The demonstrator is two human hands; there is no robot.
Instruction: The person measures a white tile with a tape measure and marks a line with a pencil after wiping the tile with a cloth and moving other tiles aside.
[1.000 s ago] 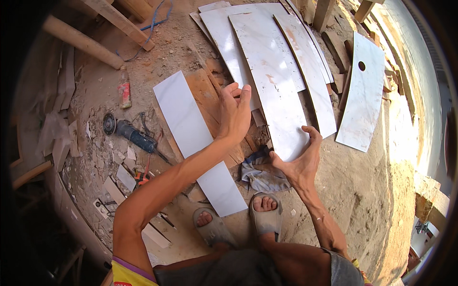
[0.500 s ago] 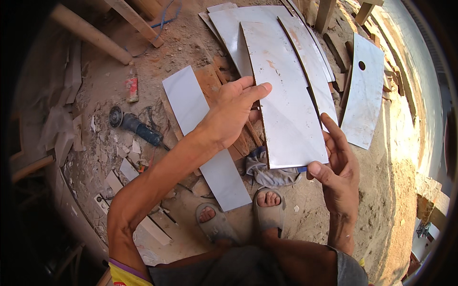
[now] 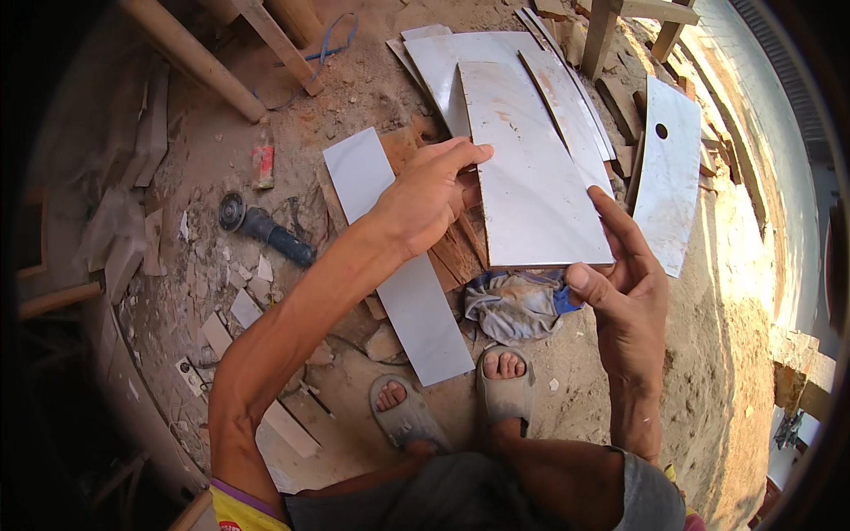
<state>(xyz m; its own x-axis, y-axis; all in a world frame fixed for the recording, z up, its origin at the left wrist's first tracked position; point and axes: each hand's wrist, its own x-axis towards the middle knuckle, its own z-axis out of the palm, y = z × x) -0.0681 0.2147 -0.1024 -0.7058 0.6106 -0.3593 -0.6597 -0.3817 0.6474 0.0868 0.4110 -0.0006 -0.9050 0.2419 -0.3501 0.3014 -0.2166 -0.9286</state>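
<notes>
A long white tile strip point(image 3: 531, 195) with a chipped left edge is held out in front of me, its far end overlapping a pile of tiles. My left hand point(image 3: 429, 195) pinches it by the left edge, thumb on top and fingers underneath. At the near right corner is my right hand point(image 3: 624, 283); its index finger lies along the right edge and its thumb meets the near edge. The other fingers of that hand are partly hidden. Beneath my left forearm, a narrower white tile strip point(image 3: 425, 319) lies over brown wooden boards.
Stacked white tiles point(image 3: 487, 49) lie at the far side. A tile with a round hole point(image 3: 668, 177) leans at the right. An angle grinder point(image 3: 266, 230), a bottle point(image 3: 263, 164) and rubble are at the left. A crumpled cloth point(image 3: 513, 310) lies by my sandals point(image 3: 506, 389).
The near edge of the held tile has shifted away from me and its tilt has changed, showing more of the cloth below. Both hands stay at the tile. The view has shifted slightly.
</notes>
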